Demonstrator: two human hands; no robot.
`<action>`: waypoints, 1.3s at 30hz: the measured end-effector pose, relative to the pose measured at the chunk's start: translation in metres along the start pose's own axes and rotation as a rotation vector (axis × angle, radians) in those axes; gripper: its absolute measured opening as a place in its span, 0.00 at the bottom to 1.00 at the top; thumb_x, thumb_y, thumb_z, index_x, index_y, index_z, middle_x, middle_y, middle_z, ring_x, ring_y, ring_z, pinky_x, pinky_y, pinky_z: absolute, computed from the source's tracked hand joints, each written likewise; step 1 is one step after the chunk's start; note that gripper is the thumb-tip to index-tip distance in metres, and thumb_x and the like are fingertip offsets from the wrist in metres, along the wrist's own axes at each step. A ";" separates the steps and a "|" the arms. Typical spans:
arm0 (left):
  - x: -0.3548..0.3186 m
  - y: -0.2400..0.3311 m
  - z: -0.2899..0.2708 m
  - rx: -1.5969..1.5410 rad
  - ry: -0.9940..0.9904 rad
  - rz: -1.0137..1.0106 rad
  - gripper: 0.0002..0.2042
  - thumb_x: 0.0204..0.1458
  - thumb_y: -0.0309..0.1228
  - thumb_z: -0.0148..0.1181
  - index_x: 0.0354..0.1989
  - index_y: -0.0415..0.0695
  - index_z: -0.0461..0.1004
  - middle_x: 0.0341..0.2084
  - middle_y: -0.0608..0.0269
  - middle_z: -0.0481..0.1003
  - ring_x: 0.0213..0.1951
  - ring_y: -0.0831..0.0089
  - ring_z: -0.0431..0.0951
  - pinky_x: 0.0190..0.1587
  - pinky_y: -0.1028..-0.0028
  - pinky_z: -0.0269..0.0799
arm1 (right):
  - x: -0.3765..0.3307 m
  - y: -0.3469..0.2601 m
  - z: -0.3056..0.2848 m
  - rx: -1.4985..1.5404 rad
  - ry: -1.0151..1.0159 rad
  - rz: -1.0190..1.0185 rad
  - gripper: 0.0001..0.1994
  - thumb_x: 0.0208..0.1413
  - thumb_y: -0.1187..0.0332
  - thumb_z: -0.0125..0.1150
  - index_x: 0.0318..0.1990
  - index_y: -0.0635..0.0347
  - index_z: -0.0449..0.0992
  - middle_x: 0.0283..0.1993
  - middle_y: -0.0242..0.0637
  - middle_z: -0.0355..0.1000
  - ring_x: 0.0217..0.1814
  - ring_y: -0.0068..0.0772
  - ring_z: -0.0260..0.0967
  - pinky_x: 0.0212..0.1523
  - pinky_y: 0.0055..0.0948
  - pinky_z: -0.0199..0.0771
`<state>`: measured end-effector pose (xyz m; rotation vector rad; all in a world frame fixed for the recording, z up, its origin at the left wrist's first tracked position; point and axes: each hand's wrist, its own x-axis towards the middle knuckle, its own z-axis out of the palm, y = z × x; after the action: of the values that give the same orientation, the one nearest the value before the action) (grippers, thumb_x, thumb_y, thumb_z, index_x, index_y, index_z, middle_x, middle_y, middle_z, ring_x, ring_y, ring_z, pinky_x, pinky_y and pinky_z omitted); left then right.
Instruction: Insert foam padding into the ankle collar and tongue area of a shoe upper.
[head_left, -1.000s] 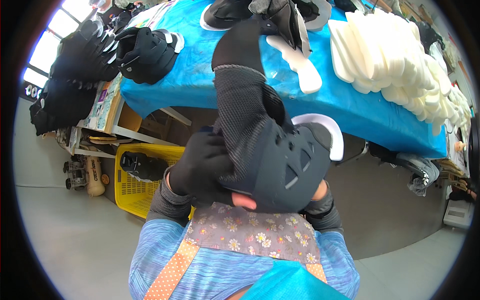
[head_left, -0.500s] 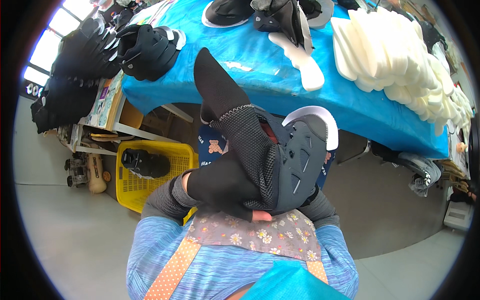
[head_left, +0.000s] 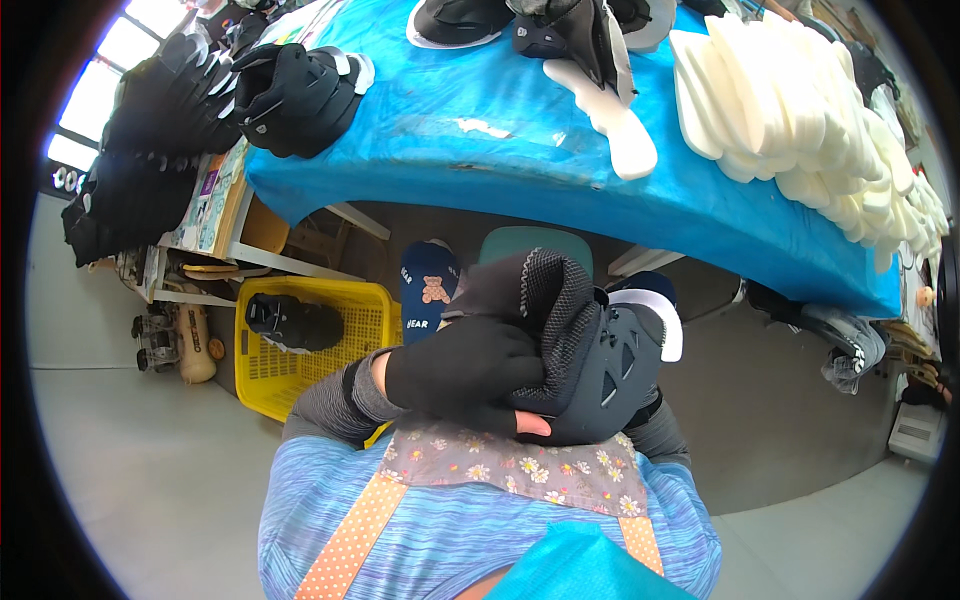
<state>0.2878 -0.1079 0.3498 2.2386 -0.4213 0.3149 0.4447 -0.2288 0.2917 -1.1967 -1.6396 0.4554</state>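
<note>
A dark grey shoe upper (head_left: 600, 375) with triangular cutouts lies in front of my apron, its white-edged toe end towards the far right. From its opening comes a black mesh sock lining (head_left: 560, 315), folded over and bunched beside the upper. My left hand (head_left: 465, 370), in a black glove with a bare thumb tip, is closed on the lining and the upper's near edge. My right forearm (head_left: 655, 430) reaches in behind the upper. The fingers of that hand are hidden by it.
A blue-covered table (head_left: 420, 120) stands ahead, bearing black shoe uppers (head_left: 300, 105), a single white foot form (head_left: 610, 125) and a heap of white foot forms (head_left: 770, 100). At my left is a yellow basket (head_left: 265, 395) with a black upper inside. A teal stool (head_left: 535, 240) stands beneath the table's edge.
The sock lining, earlier stretched up towards the table, is now folded down and bunched by the upper. My left hand has shifted slightly right and up. The stool has come into sight.
</note>
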 end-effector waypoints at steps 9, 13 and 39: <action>-0.011 -0.007 -0.007 -0.177 -0.073 -0.214 0.24 0.49 0.45 0.65 0.45 0.34 0.73 0.38 0.43 0.73 0.42 0.47 0.74 0.47 0.60 0.68 | -0.009 0.019 0.006 0.100 -0.008 0.119 0.23 0.56 0.68 0.58 0.60 0.61 0.67 0.62 0.43 0.64 0.63 0.39 0.62 0.63 0.37 0.60; -0.009 -0.015 -0.012 -0.212 -0.142 -0.200 0.23 0.43 0.37 0.73 0.41 0.32 0.75 0.40 0.43 0.76 0.43 0.46 0.76 0.46 0.61 0.70 | -0.003 0.008 -0.005 0.104 -0.024 0.103 0.23 0.58 0.69 0.57 0.60 0.61 0.66 0.62 0.42 0.64 0.62 0.38 0.62 0.63 0.37 0.60; 0.012 -0.064 -0.038 -1.049 0.735 -0.615 0.24 0.56 0.46 0.53 0.50 0.36 0.72 0.43 0.58 0.76 0.44 0.72 0.76 0.49 0.74 0.70 | 0.015 0.038 -0.014 1.045 0.055 0.327 0.36 0.48 0.71 0.58 0.67 0.69 0.53 0.64 0.41 0.59 0.67 0.33 0.56 0.67 0.32 0.54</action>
<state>0.3206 -0.0422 0.3347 1.0221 0.4282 0.4215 0.4751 -0.2030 0.2760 -0.6382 -0.8937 1.2741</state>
